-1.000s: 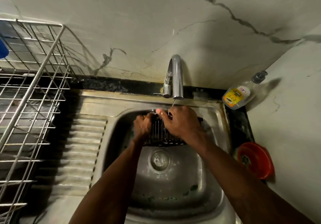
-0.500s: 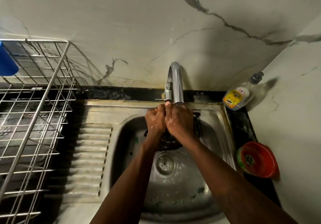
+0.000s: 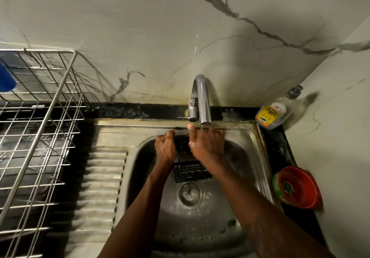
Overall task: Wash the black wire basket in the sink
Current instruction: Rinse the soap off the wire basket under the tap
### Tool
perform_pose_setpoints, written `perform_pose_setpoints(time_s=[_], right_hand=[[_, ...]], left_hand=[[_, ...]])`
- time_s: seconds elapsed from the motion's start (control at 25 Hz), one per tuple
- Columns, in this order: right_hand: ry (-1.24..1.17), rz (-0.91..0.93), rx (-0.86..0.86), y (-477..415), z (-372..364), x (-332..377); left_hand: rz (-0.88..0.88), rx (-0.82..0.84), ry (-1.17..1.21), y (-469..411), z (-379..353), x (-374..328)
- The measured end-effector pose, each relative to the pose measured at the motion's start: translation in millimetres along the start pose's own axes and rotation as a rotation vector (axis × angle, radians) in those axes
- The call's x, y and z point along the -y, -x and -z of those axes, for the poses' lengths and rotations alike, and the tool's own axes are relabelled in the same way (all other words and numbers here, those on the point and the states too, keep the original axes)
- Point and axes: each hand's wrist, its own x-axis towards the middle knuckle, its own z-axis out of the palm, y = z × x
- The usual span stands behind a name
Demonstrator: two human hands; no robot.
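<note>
Under the tap (image 3: 202, 97) we steady the black wire basket (image 3: 190, 172): left hand (image 3: 165, 149) curled round its 9 o'clock edge. Right hand (image 3: 208, 145) flat, fingers (image 3: 215, 133) together, likely rubbing.

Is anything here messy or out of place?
Small green scraps lie on the sink floor near its front edge, and the soap bottle leans tilted into the wall corner. Nothing else stands out.

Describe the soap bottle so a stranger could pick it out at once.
Start at the steel sink and follow its back rim right, past the tap, to the far corner. The bottle sits there on the black counter: clear, with a yellow label and grey pump top, unlike the red bowl nearer the camera.
</note>
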Motion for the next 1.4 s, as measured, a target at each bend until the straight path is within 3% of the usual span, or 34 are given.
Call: perform_pose_setpoints(time_s=[0.12,0.2,0.32,0.4,0.56,0.64,0.76,0.8,0.88,0.96,1.08,1.2,1.28,1.4], right_hand=[[-0.004,0.263,-0.173,32,-14,11],[-0.074,0.393,-0.185,29,-10,-5],[0.027,0.166,0.058,-11,13,-12],[0.085,0.02,0.089,-24,15,7],[0.011,0.287,-0.14,17,-7,31],[0.004,0.338,-0.102,13,-2,8],[-0.088,0.013,-0.024,-2,14,-25],[-0.086,-0.063,-0.039,-5,16,-28],[-0.05,-0.109,-0.111,-10,10,-21],[-0.079,-0.129,-0.123,-17,5,-16],[-0.122,-0.156,-0.118,-18,3,-17],[-0.406,-0.246,-0.118,-12,5,-21],[-0.841,-0.392,-0.053,-16,5,-25],[-0.848,-0.435,-0.099,-17,9,-24]], left_hand=[[-0.094,0.09,-0.283,1,3,-4],[-0.165,0.086,-0.389,4,4,0],[-0.079,-0.001,-0.05,8,0,-1],[-0.035,-0.029,0.035,7,-2,-8],[-0.069,0.111,-0.085,-18,1,0],[-0.121,0.117,-0.143,-21,0,5],[-0.15,0.094,-0.133,-20,-2,5],[-0.269,0.115,-0.244,-16,-3,0],[-0.562,0.083,-0.665,-3,-1,-15],[-0.715,0.033,-0.963,16,-8,-20],[-0.823,0.118,-0.993,47,-24,-4],[-0.989,0.12,-1.068,48,-19,3],[-0.967,0.148,-1.17,44,-17,-9],[-0.835,0.219,-1.181,40,-25,-40]])
